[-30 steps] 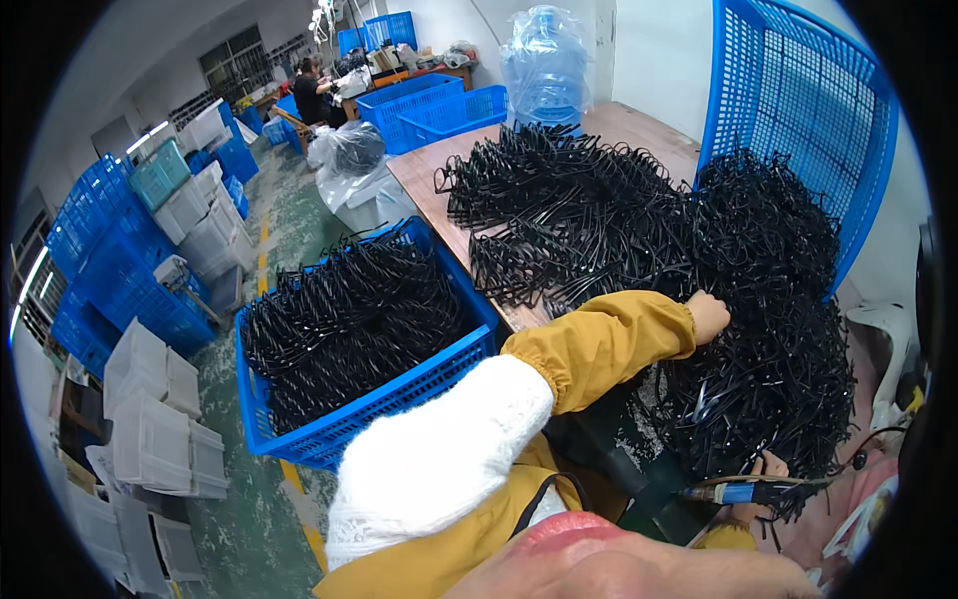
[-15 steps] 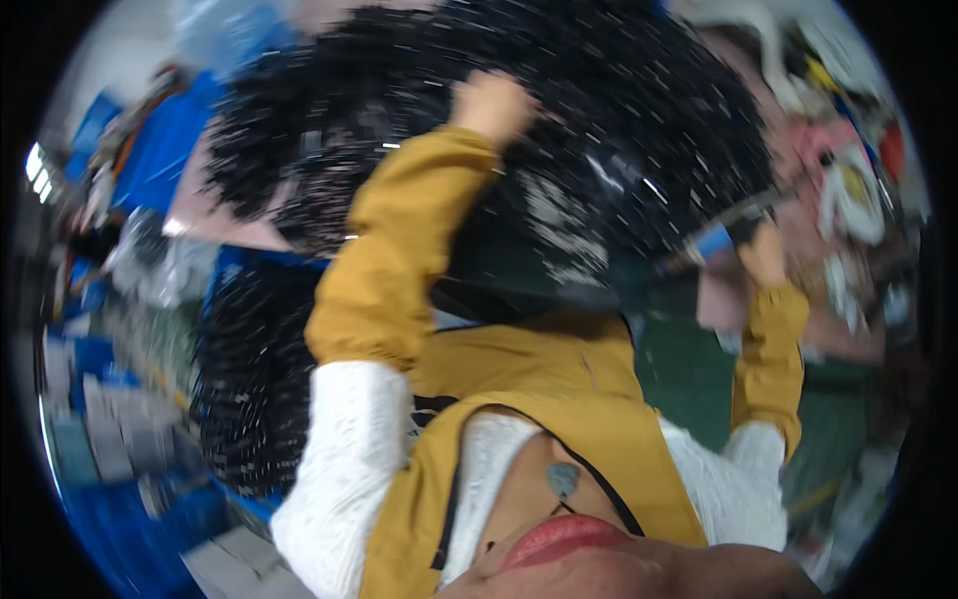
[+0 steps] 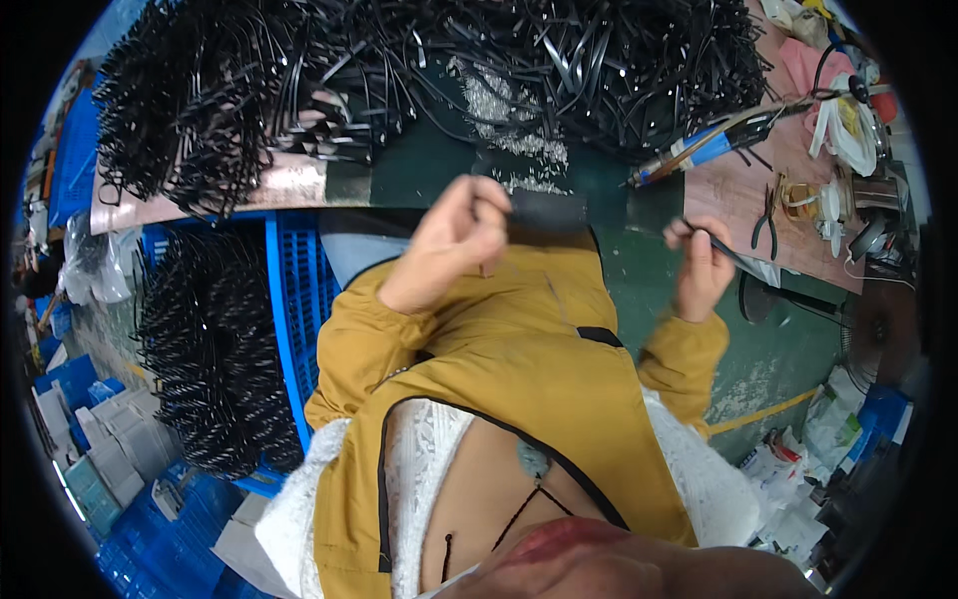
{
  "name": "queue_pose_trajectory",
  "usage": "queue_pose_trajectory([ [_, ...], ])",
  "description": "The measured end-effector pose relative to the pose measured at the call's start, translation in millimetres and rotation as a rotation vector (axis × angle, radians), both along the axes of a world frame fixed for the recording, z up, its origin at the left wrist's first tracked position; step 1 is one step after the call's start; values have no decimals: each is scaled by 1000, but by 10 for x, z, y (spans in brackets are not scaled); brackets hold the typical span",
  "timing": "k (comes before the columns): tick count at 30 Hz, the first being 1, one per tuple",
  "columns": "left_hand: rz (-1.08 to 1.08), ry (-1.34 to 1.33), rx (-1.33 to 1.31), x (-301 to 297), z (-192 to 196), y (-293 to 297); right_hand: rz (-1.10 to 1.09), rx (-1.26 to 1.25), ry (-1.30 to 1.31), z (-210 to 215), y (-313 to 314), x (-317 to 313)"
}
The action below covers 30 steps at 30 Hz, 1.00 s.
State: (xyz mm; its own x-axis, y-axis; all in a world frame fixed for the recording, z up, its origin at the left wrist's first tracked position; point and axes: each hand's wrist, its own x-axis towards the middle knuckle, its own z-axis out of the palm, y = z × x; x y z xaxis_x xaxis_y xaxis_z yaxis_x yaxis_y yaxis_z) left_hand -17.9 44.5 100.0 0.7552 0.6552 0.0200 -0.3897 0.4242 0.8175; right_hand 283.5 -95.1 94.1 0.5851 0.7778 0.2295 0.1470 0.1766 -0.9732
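While the left hand (image 3: pixel 454 240) pinches a flat black strip (image 3: pixel 544 210) at 12 o'clock, the right hand (image 3: pixel 702 265) grips a thin black rod (image 3: pixel 733 255) at 2 o'clock.

A person wears a mustard-yellow jacket with long sleeves ending in gathered cuffs at the left hand (image 3: pixel 454 240) and right hand (image 3: pixel 702 270). Thin black piping edges its open front. Beneath it sits a white lace top, with a small pale pendant on a dark cord.

Both hands (image 3: pixel 454 240) (image 3: pixel 699 268) pinching black strips (image 3: pixel 544 212), beside a heaped black pile (image 3: pixel 419 70).
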Motion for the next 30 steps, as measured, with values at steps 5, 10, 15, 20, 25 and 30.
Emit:
queue_pose_trajectory([
  [5, -507, 89, -460, 166, -100, -342, 286, 170, -172, 93, 748, -656],
  [10, -129, 465, 82, 240, -115, -380, 168, 54, 54, 272, 935, -962],
  [15, 441, 850, 824, 457, -178, -440, 122, 119, -86, 161, 864, -1003],
  [20, 292, 309, 163, 504, -136, -185, -86, 241, -244, 301, 670, -627],
  [25, 405, -160, 290, 813, -355, -28, 110, 29, -212, 19, 518, -695],
  [30, 559, -40, 490, 512, -769, -321, 68, -38, 87, -467, 615, -817],
])
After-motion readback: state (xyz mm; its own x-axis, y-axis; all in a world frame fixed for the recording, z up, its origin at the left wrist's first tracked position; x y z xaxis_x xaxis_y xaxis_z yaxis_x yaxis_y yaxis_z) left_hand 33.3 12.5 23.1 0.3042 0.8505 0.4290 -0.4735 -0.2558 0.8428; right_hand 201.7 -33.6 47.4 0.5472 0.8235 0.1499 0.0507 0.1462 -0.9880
